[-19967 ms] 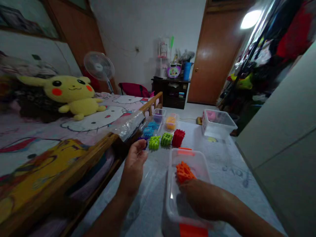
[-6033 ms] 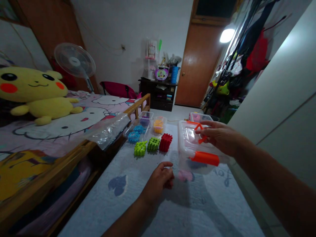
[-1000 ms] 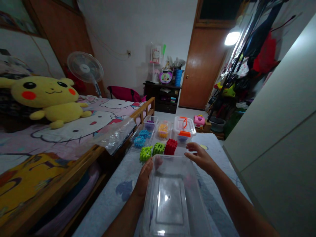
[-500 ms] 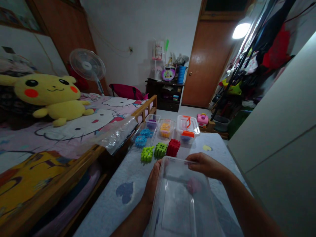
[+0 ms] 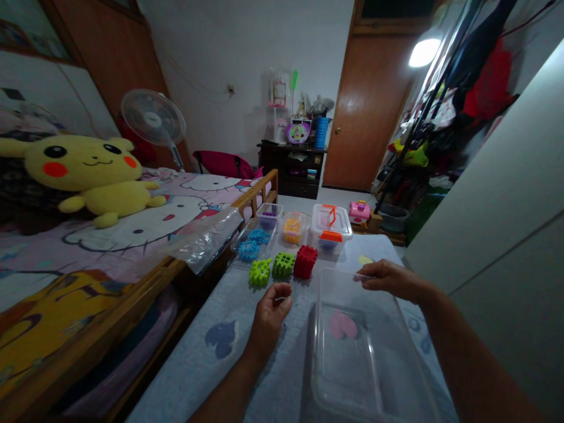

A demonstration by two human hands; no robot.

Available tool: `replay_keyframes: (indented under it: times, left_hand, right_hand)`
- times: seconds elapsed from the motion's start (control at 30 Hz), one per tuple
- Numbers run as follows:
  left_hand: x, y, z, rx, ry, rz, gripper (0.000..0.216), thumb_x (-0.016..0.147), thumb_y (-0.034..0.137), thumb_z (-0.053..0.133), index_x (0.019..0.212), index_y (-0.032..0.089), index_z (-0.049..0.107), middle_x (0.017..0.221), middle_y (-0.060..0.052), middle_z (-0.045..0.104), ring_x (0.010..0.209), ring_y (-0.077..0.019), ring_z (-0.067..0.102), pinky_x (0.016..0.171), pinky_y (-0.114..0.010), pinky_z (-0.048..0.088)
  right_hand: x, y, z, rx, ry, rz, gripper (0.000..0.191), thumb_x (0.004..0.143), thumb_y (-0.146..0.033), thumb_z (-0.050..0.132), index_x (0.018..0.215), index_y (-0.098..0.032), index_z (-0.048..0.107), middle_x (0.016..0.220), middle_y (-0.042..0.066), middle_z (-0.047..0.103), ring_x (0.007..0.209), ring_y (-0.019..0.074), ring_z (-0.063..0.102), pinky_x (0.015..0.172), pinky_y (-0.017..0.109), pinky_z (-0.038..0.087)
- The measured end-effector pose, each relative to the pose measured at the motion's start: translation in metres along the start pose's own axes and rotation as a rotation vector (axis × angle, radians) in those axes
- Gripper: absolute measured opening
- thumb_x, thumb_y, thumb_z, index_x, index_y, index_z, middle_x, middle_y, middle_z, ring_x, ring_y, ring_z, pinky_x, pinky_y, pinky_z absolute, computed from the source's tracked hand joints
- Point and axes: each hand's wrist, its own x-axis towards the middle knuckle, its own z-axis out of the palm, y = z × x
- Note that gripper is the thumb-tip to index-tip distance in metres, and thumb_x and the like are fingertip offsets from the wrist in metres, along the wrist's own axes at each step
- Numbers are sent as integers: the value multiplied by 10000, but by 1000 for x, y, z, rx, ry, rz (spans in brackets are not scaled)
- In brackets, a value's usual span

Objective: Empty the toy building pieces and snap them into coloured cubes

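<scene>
My right hand [image 5: 390,278] pinches the far rim of a large clear plastic box [image 5: 365,376], thumb and fingers over its edge. A pink heart on the cloth shows through the box. My left hand [image 5: 272,308] is off the box, to its left, above the cloth; its fingers are loosely curled, apart from the thumb, with nothing visible in them. Just beyond it stand a light green block piece [image 5: 259,272], a darker green block cube [image 5: 283,265] and a red block cube [image 5: 305,262].
Farther back are a shallow clear tray [image 5: 238,245] with blue pieces [image 5: 249,250], small tubs with yellow pieces [image 5: 292,230] and purple pieces, and a lidded box with an orange handle [image 5: 331,235]. A wooden bed rail [image 5: 176,267] runs along the left, with plastic wrap [image 5: 207,238] over it.
My left hand has let go of the clear box and sits to its left. The box has shifted right and lower with my right hand.
</scene>
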Motion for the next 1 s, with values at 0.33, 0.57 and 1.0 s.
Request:
replay_keyframes:
  times: [0.33, 0.57, 1.0]
  left_hand:
    - [25, 64, 5, 778, -183, 330, 477, 695, 146, 627, 1163, 202, 553, 1231, -92, 570, 1216, -256, 496, 1075, -420, 348]
    - [121, 78, 21, 1121, -527, 442, 888, 596, 168, 754, 1391, 129, 361, 1502, -176, 318, 1413, -292, 254, 1162, -405, 213]
    - [163, 66, 56, 1465, -932, 354, 949, 523, 269, 828, 1355, 237, 372, 1425, -110, 451, 1259, -274, 469, 998, -343, 415]
  right_hand:
    - [-15, 23, 5, 214, 300, 4, 530, 710, -526, 726, 1143, -224, 677, 1093, 99, 701, 988, 269, 621, 881, 408, 472]
    - [-54, 55, 57, 627, 605, -8, 533, 770, -553, 654, 1215, -264, 601, 1213, 101, 663, 1170, 310, 567, 1001, 513, 406]
    - [-14, 147, 71, 811, 660, -160, 519, 689, -642, 646, 1094, -320, 673, 1116, 76, 707, 1179, 341, 565, 1023, 542, 378]
